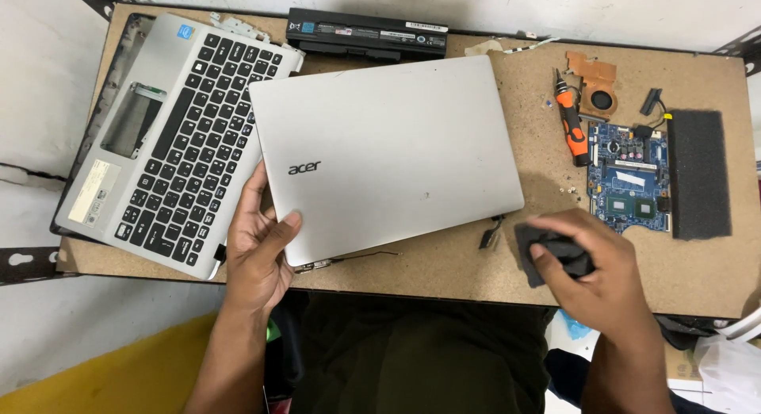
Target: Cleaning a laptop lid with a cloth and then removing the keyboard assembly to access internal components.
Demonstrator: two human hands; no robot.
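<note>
1. Head view, centre: your left hand (pixel 258 251) grips the lower-left corner of the closed silver laptop lid (pixel 384 152), thumb on top, fingers curled beneath.
2. Lower right: your right hand (pixel 598 275) is closed around a dark cloth (pixel 547 251) on the tabletop (pixel 444 267).
3. Already stripped, judging by layout: keyboard deck (pixel 178 140) upper left, battery (pixel 366 35) top, motherboard (pixel 630 176) right, beside a screwdriver (pixel 572 128).
4. The lid looks untouched by the cloth yet.

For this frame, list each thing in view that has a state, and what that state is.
silver laptop lid: detached, lying face up, corner gripped by left hand
keyboard deck: separated, keys up, touchpad missing
battery: removed, lying flat
circuit board: bare, out of its case
orange screwdriver: lying down, unheld
black cloth: bunched under right hand
</note>
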